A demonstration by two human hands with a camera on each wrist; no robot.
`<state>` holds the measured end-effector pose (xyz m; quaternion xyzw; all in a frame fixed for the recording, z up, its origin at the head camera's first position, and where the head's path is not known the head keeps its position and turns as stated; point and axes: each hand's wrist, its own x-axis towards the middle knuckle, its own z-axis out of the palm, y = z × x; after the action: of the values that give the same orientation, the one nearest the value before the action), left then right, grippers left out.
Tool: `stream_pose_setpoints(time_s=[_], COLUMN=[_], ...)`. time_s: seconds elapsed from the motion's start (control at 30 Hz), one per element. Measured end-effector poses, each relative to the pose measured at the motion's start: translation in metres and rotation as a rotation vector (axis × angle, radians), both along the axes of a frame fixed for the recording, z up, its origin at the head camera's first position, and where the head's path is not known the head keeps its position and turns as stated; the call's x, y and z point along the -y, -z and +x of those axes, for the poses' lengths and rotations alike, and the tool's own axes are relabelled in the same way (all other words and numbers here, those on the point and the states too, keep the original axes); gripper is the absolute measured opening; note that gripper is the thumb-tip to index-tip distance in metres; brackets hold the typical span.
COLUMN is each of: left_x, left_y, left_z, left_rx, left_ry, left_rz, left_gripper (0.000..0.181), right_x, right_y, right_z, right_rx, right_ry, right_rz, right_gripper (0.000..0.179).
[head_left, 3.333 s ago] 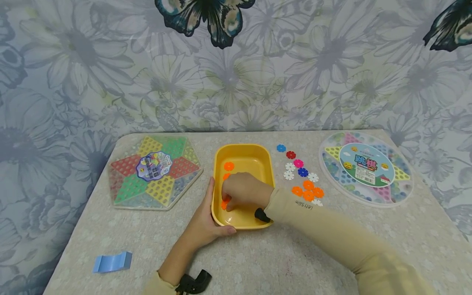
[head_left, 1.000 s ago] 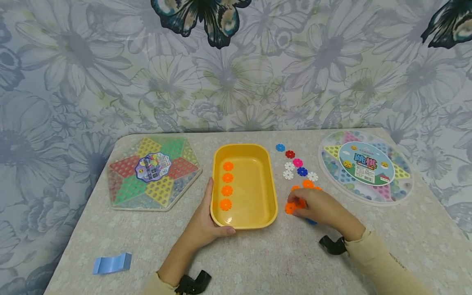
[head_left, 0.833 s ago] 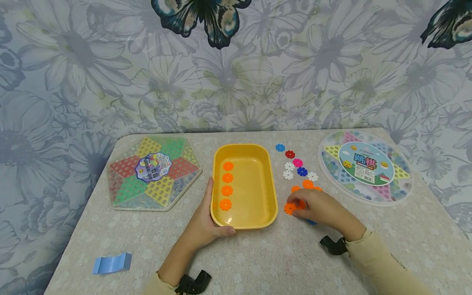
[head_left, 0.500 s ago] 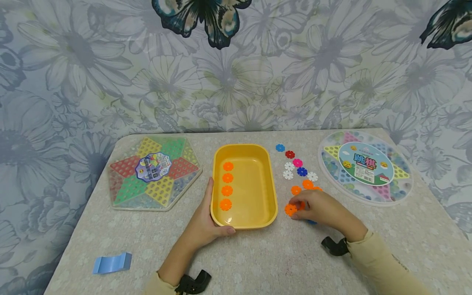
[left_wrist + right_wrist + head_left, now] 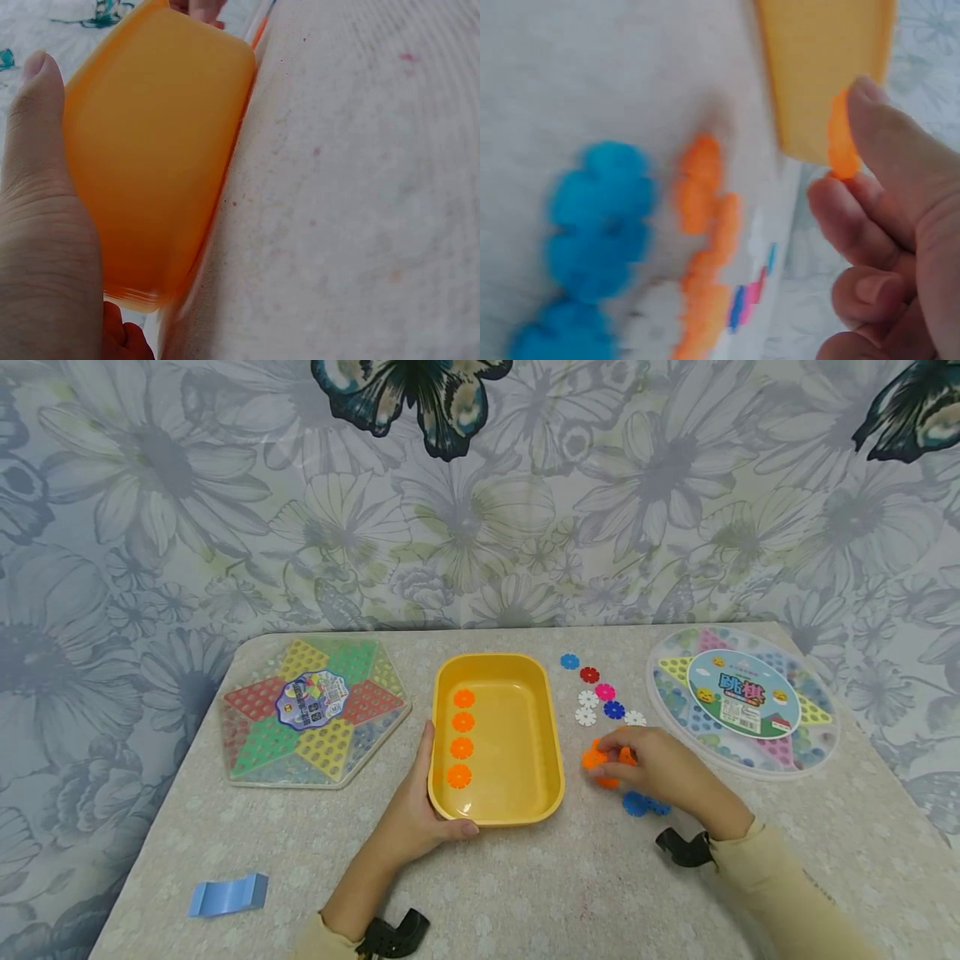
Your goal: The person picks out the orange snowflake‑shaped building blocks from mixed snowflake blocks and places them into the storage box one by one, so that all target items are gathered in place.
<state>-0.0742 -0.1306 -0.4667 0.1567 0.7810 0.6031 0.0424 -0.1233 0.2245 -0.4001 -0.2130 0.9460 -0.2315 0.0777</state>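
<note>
The orange disc [image 5: 841, 140] I have hold of is thin and flat, bright orange, with small notches round its rim. Seen from my right wrist it stands nearly edge-on, a narrow upright sliver a little softened by blur. It is raised off the counter [image 5: 525, 893], just to the right of the yellow tray [image 5: 517, 735] and over the loose orange discs [image 5: 608, 782], which my knuckles partly hide.

My right hand [image 5: 663, 770] pinches it between thumb and fingertips, the thumb lying along one face; the other fingers fold in loosely below. That arm comes in from the near right, beige sleeve [image 5: 787, 885] ending at the wrist, the hand pointing left toward the tray. Just below the hand lie some blue discs [image 5: 636, 804].

My left hand [image 5: 420, 814] grips the tray at its near left corner, the thumb laid along the near wall and the fingers up the left side; their tips are partly out of sight. Inside, four orange discs [image 5: 462, 722] lie flat in a column near the left wall, apart from one another.
</note>
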Motion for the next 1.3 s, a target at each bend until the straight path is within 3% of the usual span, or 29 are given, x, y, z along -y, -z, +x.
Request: stream_pose_setpoints(time_s=[0.2, 0.37, 0.53, 0.73, 0.97, 1.3], left_x=[0.001, 0.001, 0.0, 0.001, 0.002, 0.002], left_y=[0.002, 0.002, 0.002, 0.002, 0.004, 0.003], left_z=[-0.001, 0.0, 0.0, 0.0, -0.001, 0.0], left_rx=[-0.009, -0.018, -0.021, -0.022, -0.028, -0.036], left_ry=[0.005, 0.017, 0.02, 0.02, 0.013, -0.008], left_rz=[0.008, 0.029, 0.042, 0.017, -0.028, -0.099], left_gripper=[0.141, 0.141, 0.141, 0.14, 0.141, 0.141], right_x=[0.015, 0.042, 0.07, 0.093, 0.113, 0.147], right_y=[-0.015, -0.02, -0.02, -0.018, -0.011, -0.005], right_z=[-0.005, -0.006, -0.005, 0.0, 0.004, 0.004], right_rx=[-0.141, -0.199, -0.237, -0.215, -0.228, -0.05], right_ry=[-0.013, -0.094, -0.155, -0.167, -0.281, -0.326], right_rz=[-0.101, -0.176, -0.153, -0.098, -0.079, 0.03], right_gripper=[0.028, 0.027, 0.03, 0.029, 0.027, 0.027])
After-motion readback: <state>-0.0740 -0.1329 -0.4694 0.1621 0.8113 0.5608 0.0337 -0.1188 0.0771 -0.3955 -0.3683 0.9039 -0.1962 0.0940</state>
